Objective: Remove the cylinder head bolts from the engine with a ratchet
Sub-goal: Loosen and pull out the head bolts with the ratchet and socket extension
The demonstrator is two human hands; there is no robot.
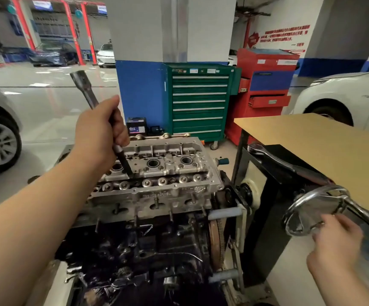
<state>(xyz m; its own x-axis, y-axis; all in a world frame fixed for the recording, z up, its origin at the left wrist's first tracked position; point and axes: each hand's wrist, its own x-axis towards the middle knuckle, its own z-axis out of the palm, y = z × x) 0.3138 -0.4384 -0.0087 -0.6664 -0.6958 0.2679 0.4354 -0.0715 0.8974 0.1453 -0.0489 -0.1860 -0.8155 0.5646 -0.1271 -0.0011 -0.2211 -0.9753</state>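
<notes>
**Tool seated in head, stand wheel under right hand**

Nearest: right hand [336, 244] blurred at rim of chrome handwheel [316, 210] on engine stand; grip spread, fingers loose, clasping nothing for certain. Second ratchet [289, 164] lying unused on dark stand top, beside tan surface [311, 138].

Mid: left hand [100, 131] with grip wrapped tight round long tool [104, 120], shaft tilted, tip down among cylinder head [157, 173] recesses near left end. Bolt itself hidden; engagement not confirmable. Engine block [146, 250] below, oily.

Far: green tool cabinet [199, 102], red cabinet [265, 89], parked cars.

Risks, judged: turning handwheel tips engine, tilted tip slips out. Slanted shaft rounds bolt head. One-handed pull lets knuckles strike casting.
</notes>
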